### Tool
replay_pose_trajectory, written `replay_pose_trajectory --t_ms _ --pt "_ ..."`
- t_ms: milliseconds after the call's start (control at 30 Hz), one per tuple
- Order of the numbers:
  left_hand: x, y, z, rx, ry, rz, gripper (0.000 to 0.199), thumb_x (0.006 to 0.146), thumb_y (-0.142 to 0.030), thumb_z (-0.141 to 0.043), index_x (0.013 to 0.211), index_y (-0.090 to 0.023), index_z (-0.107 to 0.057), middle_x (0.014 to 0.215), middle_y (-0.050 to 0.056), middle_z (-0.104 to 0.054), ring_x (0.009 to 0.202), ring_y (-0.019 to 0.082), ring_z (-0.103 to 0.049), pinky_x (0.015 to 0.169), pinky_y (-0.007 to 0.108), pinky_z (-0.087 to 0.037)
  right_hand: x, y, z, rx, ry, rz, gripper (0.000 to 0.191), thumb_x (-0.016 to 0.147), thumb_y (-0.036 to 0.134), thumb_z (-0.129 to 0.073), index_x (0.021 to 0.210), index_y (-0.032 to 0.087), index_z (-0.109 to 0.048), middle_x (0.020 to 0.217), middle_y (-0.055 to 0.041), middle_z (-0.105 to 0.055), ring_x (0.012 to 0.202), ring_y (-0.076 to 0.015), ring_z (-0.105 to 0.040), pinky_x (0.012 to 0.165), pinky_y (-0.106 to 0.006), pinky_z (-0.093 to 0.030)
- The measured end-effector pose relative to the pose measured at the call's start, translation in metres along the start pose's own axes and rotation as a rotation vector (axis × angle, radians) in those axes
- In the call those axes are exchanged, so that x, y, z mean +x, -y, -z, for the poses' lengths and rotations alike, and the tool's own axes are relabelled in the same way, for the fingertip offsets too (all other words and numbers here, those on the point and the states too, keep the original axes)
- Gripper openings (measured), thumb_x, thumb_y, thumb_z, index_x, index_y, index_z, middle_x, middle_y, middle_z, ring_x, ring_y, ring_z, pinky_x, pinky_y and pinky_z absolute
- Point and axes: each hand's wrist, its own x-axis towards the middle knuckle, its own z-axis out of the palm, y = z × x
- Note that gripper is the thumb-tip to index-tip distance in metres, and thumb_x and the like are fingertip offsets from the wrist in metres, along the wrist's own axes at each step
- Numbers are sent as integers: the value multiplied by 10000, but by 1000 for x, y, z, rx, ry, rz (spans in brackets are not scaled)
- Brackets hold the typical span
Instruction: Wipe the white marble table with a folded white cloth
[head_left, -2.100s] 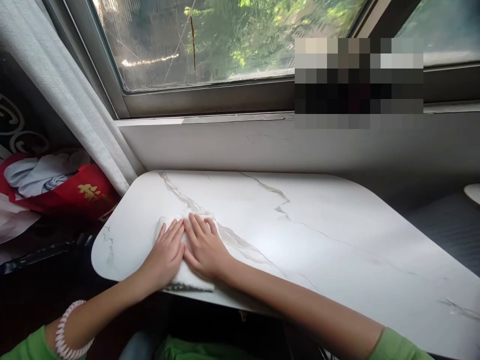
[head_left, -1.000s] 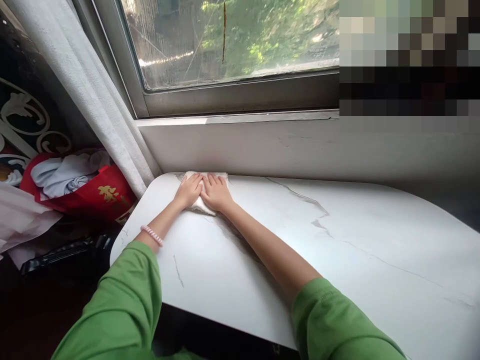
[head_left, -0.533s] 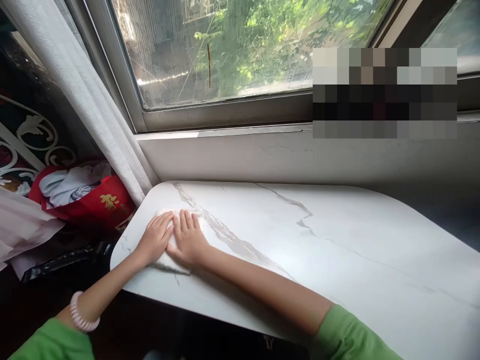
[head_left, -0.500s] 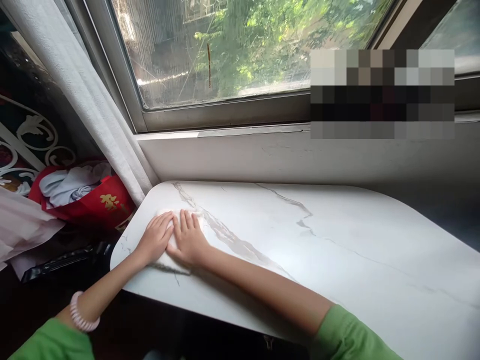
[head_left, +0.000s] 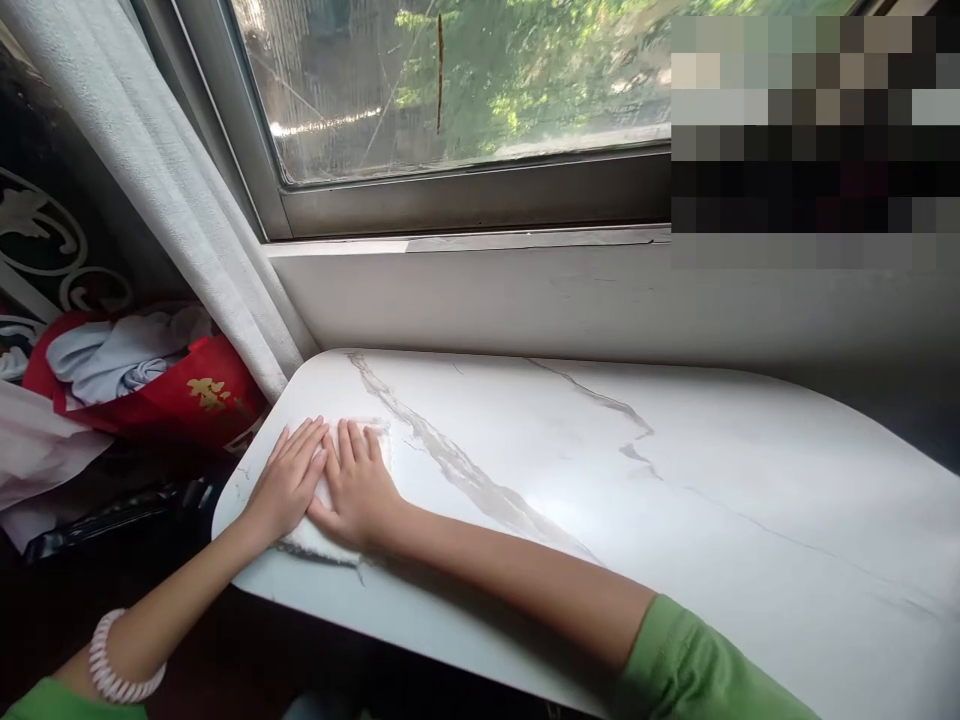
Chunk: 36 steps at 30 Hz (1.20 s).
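A white cloth lies flat near the left end of a white marble-patterned table. My left hand rests on the cloth's left part, palm down, fingers stretched out and pointing toward the window. Just to its right, my right hand presses on the cloth with its fingers spread. The two hands touch or nearly touch around the right thumb. Much of the cloth is hidden beneath them; its front edge and upper right corner show.
Behind the table are a low wall and a window frame. A pale curtain hangs at the left, beside a red bag with light clothes in it.
Both hands and the cloth have slid a little to the left, toward the table's left end. The view has also shifted slightly.
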Motion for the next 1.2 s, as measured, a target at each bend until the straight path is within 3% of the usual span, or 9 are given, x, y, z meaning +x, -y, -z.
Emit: replay_pose_trajectory --t_ms 133,400,500,633,767,900,1033,1200 --pt "45 27 -4 -2 6 -11 511 965 -377 -216 1364 -152 -444 1446 79 -438 1372 184 -331 1161 416 -190 40 -21 -8 -24 -39 -71 827 888 565 -361 1444 -43 -277 1499 -276 -254 1402 -387 -181 1118 -547 -112" --pt "163 73 -23 7 19 -67 431 955 -300 -271 1288 -166 -508 1404 60 -492 1328 176 -391 1152 391 -207 124 -80 -19 -104 -102 -236 770 888 527 -375 1420 -26 -319 1477 -286 -305 1381 -372 -236 1100 -515 -117" --pt "188 79 -27 23 21 -71 424 956 -277 -264 1281 -166 -512 1394 58 -502 1317 172 -401 1147 384 -215 141 -95 -20 -120 -139 -255 712 886 494 -384 1392 -7 -366 1454 -275 -350 1357 -360 -278 1088 -502 -142" --pt "202 84 -29 38 28 -77 434 955 -264 -254 1291 -150 -504 1382 67 -513 1303 175 -414 1143 381 -216 152 -104 -21 -136 -169 -250 668 881 475 -395 1358 8 -411 1419 -267 -402 1325 -352 -321 1076 -488 -165" --pt "198 84 -28 13 39 -57 446 963 -281 -238 1328 -173 -471 1415 54 -478 1335 168 -374 1156 399 -180 151 -104 -20 -145 -170 -249 684 887 481 -386 1383 10 -388 1439 -263 -380 1339 -345 -305 1088 -481 -151" --pt "175 76 -23 6 48 -9 468 971 -289 -199 1365 -189 -430 1460 40 -422 1375 159 -315 1166 417 -146 138 -91 -18 -128 -127 -225 711 899 503 -370 1409 7 -361 1473 -260 -333 1375 -340 -261 1106 -479 -129" --pt "126 65 -12 14 59 3 496 975 -317 -173 1388 -164 -401 1474 44 -400 1392 150 -281 1171 405 -137 109 -60 -20 -111 -120 -179 757 902 538 -359 1422 -13 -342 1479 -276 -310 1388 -360 -237 1117 -492 -113" --pt "44 50 4 55 28 -15 518 975 -381 -185 1391 -163 -403 1477 54 -393 1390 160 -288 1171 390 -155 59 -9 -22 -79 -104 -74 753 905 502 -372 1427 -38 -321 1476 -292 -296 1388 -384 -223 1117 -528 -107"
